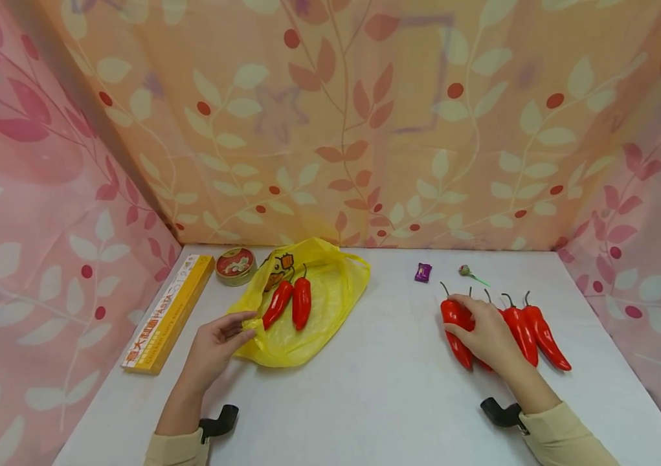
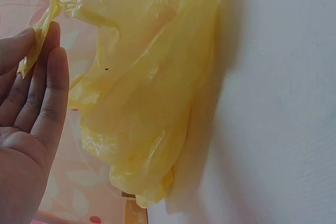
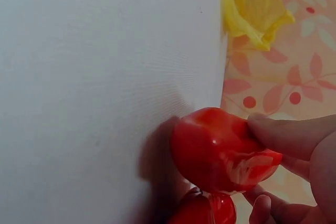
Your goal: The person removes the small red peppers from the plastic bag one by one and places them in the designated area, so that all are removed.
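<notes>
A yellow plastic bag [image 1: 330,323] lies spread on the table with two red chili peppers [image 1: 302,303] in it. My left hand [image 1: 216,346] pinches the bag's near-left edge between thumb and fingers; the left wrist view shows the thin film [image 2: 152,93] hanging from that grip. Over on the right, my right hand [image 1: 484,330] holds the leftmost red pepper [image 1: 452,317] of a row, thumb on one side and fingers on the other. The right wrist view shows this pepper [image 3: 215,150] close up, with another pepper [image 3: 205,208] beside it. My hand partly covers the row's middle peppers.
More red peppers [image 1: 546,336] lie to the right of my right hand. Behind the row are a purple wrapped candy [image 1: 423,272] and a lollipop [image 1: 465,270]. Left of the bag stand a round tin [image 1: 235,266] and a yellow pasta box [image 1: 168,315]. Patterned cloth walls [image 1: 336,129] enclose the table.
</notes>
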`<move>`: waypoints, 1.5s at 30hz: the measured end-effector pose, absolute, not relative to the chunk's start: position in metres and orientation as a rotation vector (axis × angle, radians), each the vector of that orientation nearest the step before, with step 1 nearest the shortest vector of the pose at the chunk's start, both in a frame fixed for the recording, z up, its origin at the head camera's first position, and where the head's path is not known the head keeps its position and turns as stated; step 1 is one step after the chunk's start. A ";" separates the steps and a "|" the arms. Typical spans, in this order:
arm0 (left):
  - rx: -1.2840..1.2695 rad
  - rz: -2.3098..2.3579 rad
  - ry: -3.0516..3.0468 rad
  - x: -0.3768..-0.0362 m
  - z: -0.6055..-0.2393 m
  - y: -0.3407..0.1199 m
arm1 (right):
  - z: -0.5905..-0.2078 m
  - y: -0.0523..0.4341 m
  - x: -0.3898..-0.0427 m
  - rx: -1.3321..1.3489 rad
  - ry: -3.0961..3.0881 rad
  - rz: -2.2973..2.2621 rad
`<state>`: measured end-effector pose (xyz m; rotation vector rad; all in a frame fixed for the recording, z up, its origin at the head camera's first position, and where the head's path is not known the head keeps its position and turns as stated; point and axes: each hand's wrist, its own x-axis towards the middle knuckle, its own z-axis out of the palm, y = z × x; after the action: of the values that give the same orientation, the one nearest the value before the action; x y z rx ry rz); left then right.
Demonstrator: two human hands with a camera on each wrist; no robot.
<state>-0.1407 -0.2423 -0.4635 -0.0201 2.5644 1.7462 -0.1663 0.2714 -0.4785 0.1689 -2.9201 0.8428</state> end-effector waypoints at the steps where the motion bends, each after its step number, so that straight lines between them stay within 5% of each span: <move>1: -0.020 1.749 2.564 -0.141 -0.464 -0.242 | -0.479 0.271 -0.166 0.167 -2.921 0.833; 26: -0.023 1.752 2.550 -0.142 -0.462 -0.243 | -0.486 0.267 -0.169 0.078 -2.998 0.685; 45: -0.002 1.795 2.544 -0.141 -0.464 -0.243 | -0.439 0.235 -0.178 0.354 -2.832 0.972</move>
<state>-0.1406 -0.2434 -0.4638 -0.0022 2.5445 1.7951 -0.1781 0.2348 -0.4386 0.3540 -2.8325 0.9720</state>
